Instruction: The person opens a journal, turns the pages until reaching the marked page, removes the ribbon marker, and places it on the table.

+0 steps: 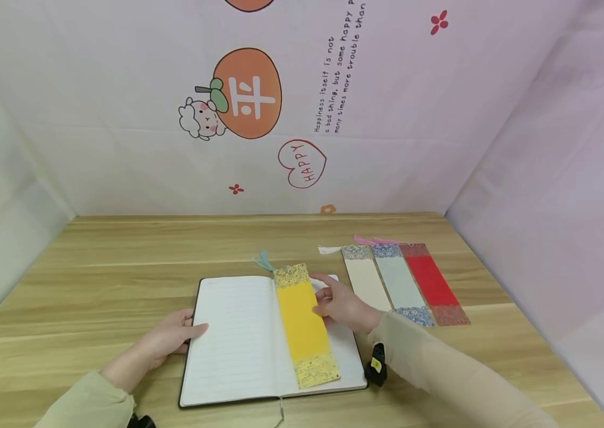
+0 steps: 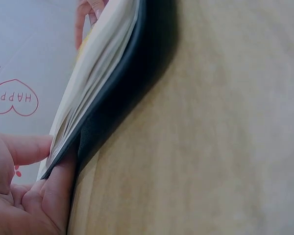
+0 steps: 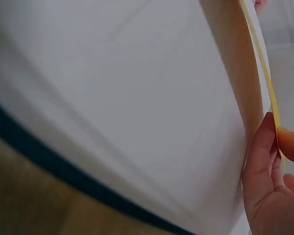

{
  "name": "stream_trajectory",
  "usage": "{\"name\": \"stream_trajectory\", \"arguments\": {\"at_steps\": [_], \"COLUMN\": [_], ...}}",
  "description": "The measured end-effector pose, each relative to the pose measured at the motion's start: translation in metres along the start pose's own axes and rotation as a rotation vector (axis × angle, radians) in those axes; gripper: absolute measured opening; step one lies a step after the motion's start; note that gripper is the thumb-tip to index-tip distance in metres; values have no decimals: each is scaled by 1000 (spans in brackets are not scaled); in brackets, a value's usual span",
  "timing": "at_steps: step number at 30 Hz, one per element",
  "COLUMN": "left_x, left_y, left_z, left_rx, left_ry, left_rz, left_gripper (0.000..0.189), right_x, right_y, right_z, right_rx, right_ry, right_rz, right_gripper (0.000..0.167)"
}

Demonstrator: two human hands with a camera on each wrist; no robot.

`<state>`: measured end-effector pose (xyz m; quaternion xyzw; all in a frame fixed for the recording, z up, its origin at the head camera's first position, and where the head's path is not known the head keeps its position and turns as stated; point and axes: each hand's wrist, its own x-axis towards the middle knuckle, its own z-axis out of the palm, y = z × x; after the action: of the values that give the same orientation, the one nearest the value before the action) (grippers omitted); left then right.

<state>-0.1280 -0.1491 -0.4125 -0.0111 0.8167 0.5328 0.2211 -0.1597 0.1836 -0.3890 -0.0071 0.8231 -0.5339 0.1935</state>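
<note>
An open notebook (image 1: pixel 238 339) with a dark cover and lined white pages lies on the table. My left hand (image 1: pixel 170 336) grips its left edge. In the left wrist view the thumb (image 2: pixel 32 149) is on the pages and the fingers are under the cover. My right hand (image 1: pixel 342 303) pinches a yellow bookmark (image 1: pixel 302 324) by its right long edge, over the notebook's right page. The bookmark has patterned ends and a light blue tassel (image 1: pixel 264 261) at its far end. In the right wrist view the bookmark (image 3: pixel 268 81) appears edge-on, between thumb and fingers.
To the right of the notebook lie three more bookmarks: cream (image 1: pixel 366 279), pale blue-green (image 1: pixel 400 282) and red (image 1: pixel 436 285), with tassels at their far ends. A thin ribbon (image 1: pixel 282 410) hangs from the notebook's spine. A printed cloth (image 1: pixel 387 119) stands behind the wooden table (image 1: pixel 93 267).
</note>
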Motion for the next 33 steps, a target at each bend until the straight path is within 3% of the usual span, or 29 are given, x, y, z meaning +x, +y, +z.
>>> {"name": "stream_trajectory", "arguments": {"at_steps": [5, 10, 20, 29, 33], "left_x": [0, 0, 0, 1, 2], "left_y": [0, 0, 0, -2, -3], "left_z": [-1, -1, -1, -2, -2], "left_rx": [-13, -21, -24, -53, -46], "left_ry": [-3, -7, -25, -56, -42], "left_rz": [0, 14, 30, 34, 31], "left_gripper": [48, 48, 46, 48, 48], "right_x": [5, 10, 16, 8, -1], "right_y": [-6, -11, 7, 34, 47], "right_z": [-24, -64, -150, -207, -231], "right_rx": [-70, -154, -256, -279, -346], "right_ry": [-17, 2, 37, 105, 111], "right_rz": [-60, -124, -85, -83, -42], "right_gripper": [69, 71, 72, 73, 73]}}
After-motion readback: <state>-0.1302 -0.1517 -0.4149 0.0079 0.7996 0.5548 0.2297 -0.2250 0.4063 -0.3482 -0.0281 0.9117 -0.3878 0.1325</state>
